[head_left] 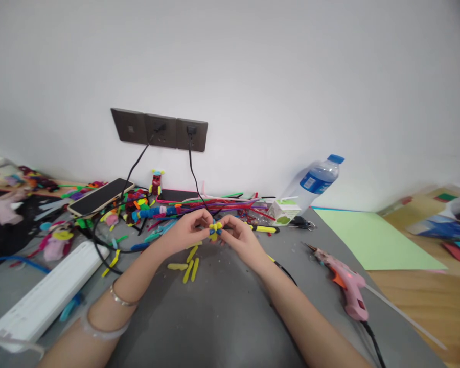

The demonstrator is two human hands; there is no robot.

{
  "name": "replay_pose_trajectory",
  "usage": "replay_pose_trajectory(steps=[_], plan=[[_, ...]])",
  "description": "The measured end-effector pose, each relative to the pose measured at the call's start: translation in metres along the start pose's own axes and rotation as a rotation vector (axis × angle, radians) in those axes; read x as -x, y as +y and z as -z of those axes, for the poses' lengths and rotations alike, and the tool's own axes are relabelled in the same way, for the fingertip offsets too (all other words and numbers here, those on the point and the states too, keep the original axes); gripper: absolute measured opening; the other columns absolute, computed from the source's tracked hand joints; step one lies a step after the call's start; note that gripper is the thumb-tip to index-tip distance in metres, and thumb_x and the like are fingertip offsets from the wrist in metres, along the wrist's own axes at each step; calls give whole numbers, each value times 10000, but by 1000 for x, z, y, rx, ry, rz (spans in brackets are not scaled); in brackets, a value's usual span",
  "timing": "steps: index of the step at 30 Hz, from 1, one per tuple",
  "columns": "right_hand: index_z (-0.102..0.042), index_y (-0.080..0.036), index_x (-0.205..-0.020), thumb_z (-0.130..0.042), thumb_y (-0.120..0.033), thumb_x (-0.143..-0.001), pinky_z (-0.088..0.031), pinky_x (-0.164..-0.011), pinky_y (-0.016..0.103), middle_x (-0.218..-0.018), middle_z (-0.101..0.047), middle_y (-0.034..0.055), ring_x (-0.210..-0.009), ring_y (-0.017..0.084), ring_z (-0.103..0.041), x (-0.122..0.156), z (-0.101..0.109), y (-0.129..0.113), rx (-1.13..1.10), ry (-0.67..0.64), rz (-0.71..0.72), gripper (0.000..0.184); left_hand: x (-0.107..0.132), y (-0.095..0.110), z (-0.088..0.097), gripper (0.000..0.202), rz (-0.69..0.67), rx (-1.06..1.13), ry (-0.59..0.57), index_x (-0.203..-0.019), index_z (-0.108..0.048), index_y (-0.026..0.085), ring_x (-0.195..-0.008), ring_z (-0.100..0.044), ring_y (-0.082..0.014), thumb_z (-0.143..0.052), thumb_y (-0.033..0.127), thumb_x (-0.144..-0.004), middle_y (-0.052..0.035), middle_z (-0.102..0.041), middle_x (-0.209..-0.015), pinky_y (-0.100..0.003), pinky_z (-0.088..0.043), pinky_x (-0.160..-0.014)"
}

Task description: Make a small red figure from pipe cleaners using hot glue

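Observation:
Between my fingertips, over the middle of the grey table [199, 317], is a small yellow and blue pipe-cleaner figure [215, 231]. My left hand [189, 230] pinches it from the left, and my right hand [239, 237] pinches it from the right. Fingers cover part of the figure, so its full shape is hidden. Several short yellow fuzzy strips [187, 268] lie on the table just below my left hand. Beyond my right hand rests a yellow and black utility knife [266, 229].
A pink hot glue gun [350, 291] with a black cord lies at right, near pale green paper [352, 237]. A water bottle [318, 179] leans on the wall beside a small carton [283, 212]. At left are a phone [101, 197], a white power strip [49, 294] and pipe cleaners.

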State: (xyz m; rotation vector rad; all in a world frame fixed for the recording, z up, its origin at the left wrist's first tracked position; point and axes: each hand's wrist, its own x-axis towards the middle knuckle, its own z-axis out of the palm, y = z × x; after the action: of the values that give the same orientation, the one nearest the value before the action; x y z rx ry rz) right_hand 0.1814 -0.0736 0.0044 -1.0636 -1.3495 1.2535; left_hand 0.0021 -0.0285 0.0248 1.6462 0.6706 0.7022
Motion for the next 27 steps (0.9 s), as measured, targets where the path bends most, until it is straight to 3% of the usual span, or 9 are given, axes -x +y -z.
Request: replay_pose_trajectory(steps=[6,13,15,21,23,27], plan=[[-491,-217,-811,-682,-377,-787,-460,-570,247,-720,-660,-16,-592,138,-652,0,2,-5,-122,-39,-38,250,-1,-7,2,247,-4,61,54,-849,-528,177,-707,-557,-129,-670,372,-796,8,-551,-776,-246,-447,-658],[-509,-228,-829,-713,-350,-709,-414,-529,213,-668,-632,-44,-541,106,-575,-5,11,0,-363,187,-98,267,-2,-9,6,215,-53,217,220,-828,-532,182,-697,-560,-112,-674,341,-802,11,-526,-797,-244,-473,-667],[-545,-230,-873,-730,-360,-692,-411,-528,205,-673,-632,-45,-546,100,-557,-6,13,1,-386,229,-112,289,-2,-8,7,188,-43,191,187,-839,-529,184,-689,-560,-107,-661,315,-811,18,-524,-781,-236,-471,-657],[-644,-208,-906,-731,-417,-721,-376,-510,211,-684,-633,-20,-561,105,-536,-5,13,5,-263,177,-111,292,0,-14,1,171,105,28,-146,-900,-536,174,-667,-558,-115,-641,276,-811,0,-582,-782,-240,-478,-609],[-650,-201,-894,-722,-436,-739,-367,-503,217,-657,-617,-25,-529,99,-513,-5,13,4,-193,149,-84,291,0,-16,-2,215,93,18,-143,-975,-542,178,-742,-580,-133,-636,284,-813,-33,-611,-890,-246,-493,-620],[-628,-198,-862,-746,-441,-729,-389,-517,222,-658,-598,-36,-527,92,-509,-5,11,1,-77,86,-14,301,-3,-14,-3,352,40,61,22,-1059,-533,173,-766,-578,-137,-683,272,-757,-49,-611,-936,-238,-483,-615]])
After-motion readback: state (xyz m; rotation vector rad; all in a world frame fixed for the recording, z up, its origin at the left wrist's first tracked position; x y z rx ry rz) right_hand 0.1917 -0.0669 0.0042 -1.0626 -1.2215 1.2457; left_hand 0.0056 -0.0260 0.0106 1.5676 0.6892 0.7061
